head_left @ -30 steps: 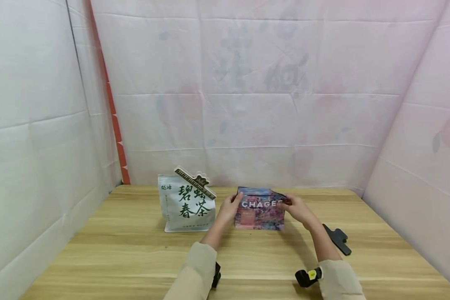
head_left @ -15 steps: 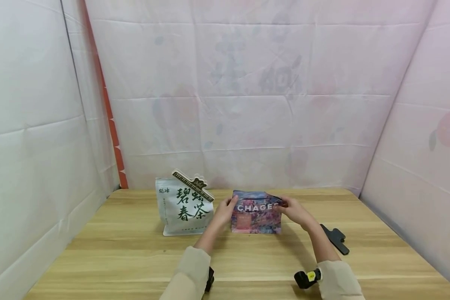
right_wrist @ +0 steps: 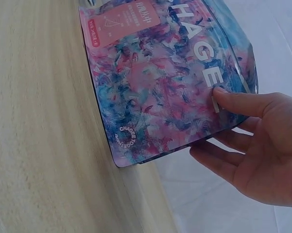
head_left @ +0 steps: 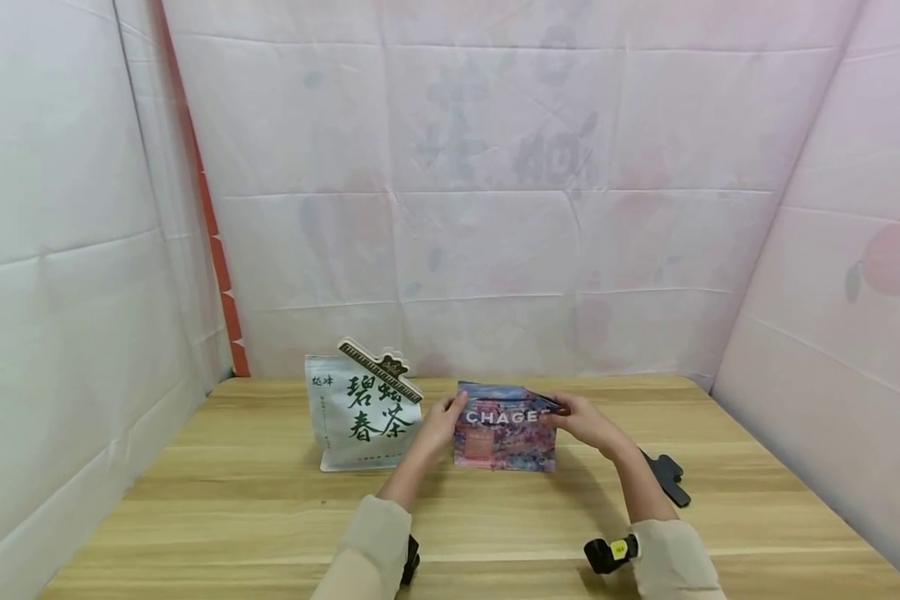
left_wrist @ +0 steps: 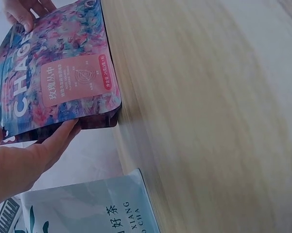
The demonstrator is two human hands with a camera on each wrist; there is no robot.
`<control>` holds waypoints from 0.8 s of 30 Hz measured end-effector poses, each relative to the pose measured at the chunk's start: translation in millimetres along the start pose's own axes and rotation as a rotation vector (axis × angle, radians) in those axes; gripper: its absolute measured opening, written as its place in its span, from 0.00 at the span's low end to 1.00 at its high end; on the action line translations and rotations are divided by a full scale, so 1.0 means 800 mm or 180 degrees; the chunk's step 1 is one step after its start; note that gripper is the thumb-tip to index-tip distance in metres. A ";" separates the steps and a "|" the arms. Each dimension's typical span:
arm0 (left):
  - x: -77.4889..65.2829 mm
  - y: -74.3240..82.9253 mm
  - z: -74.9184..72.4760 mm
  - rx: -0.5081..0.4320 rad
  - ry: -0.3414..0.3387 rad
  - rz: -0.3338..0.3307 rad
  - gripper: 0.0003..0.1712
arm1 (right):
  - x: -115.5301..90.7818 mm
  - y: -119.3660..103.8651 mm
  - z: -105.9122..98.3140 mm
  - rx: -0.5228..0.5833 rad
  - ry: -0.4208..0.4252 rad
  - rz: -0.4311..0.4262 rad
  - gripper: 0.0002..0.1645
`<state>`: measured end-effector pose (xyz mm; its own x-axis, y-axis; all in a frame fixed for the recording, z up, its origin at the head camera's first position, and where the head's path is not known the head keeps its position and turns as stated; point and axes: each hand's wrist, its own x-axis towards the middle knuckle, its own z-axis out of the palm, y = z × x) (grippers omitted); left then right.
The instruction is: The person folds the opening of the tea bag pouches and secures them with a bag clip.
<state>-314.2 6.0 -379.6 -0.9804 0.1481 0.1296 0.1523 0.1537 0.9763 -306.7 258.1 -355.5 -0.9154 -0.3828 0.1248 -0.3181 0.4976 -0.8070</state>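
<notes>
A colourful pink-and-blue CHAGEE pouch [head_left: 504,437] is upright at the middle of the table, its top right corner bent down. My left hand [head_left: 444,421] grips its left edge, the thumb near the top and the fingers behind the side, as the left wrist view shows. At the upper right corner my right hand [right_wrist: 267,141] pinches the pouch, thumb on the front and fingers behind. The pouch's bottom edge is at or very near the tabletop; contact cannot be told. Its back is hidden.
Left of the pouch stands a white tea bag [head_left: 363,417] with green characters. A slanted clip [head_left: 380,369] sits on its top right corner. A black clip [head_left: 669,479] lies on the wooden table [head_left: 495,521] near my right forearm. Fabric walls [head_left: 495,250] enclose the table.
The pouch has shifted slightly left towards the white bag, with its right side turned a little nearer. Both hands keep their hold. The head view has also swung slightly.
</notes>
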 end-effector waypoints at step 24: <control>0.012 0.061 0.034 0.2586 0.0705 0.1860 0.28 | -0.005 -0.006 -0.012 0.0047 0.0094 -0.0012 0.29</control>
<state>-312.8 41.3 -335.6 -0.7144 0.2411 0.6569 0.5713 0.7430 0.3486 -304.4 264.8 -346.6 -0.9212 -0.3612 0.1446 -0.3180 0.4847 -0.8148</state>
